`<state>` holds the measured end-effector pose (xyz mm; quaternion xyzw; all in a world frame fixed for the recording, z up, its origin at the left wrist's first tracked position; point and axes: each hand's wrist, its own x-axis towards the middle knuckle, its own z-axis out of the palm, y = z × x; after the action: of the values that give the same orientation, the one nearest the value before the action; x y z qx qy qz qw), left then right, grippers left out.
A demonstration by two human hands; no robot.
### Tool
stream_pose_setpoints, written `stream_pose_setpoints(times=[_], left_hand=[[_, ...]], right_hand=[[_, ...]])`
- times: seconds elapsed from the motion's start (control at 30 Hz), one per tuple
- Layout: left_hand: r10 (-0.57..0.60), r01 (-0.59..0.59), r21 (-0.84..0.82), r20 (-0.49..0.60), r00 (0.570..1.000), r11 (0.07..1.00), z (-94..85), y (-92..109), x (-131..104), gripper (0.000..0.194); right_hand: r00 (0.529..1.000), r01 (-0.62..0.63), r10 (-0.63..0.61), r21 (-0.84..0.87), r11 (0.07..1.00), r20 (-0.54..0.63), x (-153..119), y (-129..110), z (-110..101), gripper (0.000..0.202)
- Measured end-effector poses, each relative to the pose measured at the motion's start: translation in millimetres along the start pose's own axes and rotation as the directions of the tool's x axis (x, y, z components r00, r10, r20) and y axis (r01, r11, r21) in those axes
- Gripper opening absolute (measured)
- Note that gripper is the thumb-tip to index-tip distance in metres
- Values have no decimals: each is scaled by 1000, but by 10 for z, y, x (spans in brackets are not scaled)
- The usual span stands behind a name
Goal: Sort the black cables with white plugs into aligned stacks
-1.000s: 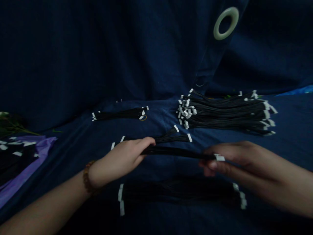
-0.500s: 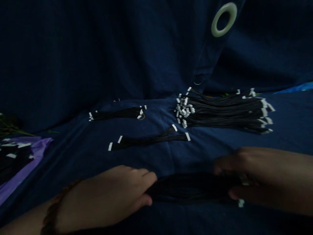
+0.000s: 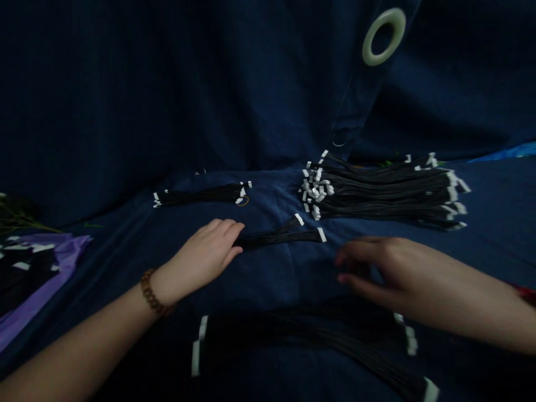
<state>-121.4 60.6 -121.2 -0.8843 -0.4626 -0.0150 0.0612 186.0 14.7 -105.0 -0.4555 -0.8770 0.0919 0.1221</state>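
Note:
In the head view, two or so black cables with white connectors [image 3: 280, 237] lie on dark blue cloth. My left hand [image 3: 207, 248] covers their left end, fingers together and thumb below, closed around them. My right hand [image 3: 372, 268] hovers to the right of these cables, thumb and curled fingers apart, with nothing visible between them. Closer to me lies a loose group of black cables [image 3: 293, 329]; its white connectors show at both ends, and much of it is lost in shadow.
A large pile of black cables [image 3: 385, 190] lies at the back right. A small tied bundle [image 3: 201, 194] with a yellowish band is at back left. A purple bag [image 3: 69, 251] holding more cables stands at the left edge. Dark curtain with a pale ring [image 3: 371, 50] hangs behind.
Both hands have let go of the near group of cables, which now lies spread on the cloth. My left hand moved forward onto the middle cables; my right hand moved forward and left.

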Motion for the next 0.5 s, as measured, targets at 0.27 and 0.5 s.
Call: stream_pose_setpoints(times=[0.27,0.5], left_hand=[[75,-68,114,-57,996,991,169,-55,50,25],[-12,14,-97,21,1000,995,-126,31,-24,27]], right_hand=[[980,111,-126,-105,988,-155,272,327,575,54],[981,159,-168,-101,982,-92,323,347,405,28]])
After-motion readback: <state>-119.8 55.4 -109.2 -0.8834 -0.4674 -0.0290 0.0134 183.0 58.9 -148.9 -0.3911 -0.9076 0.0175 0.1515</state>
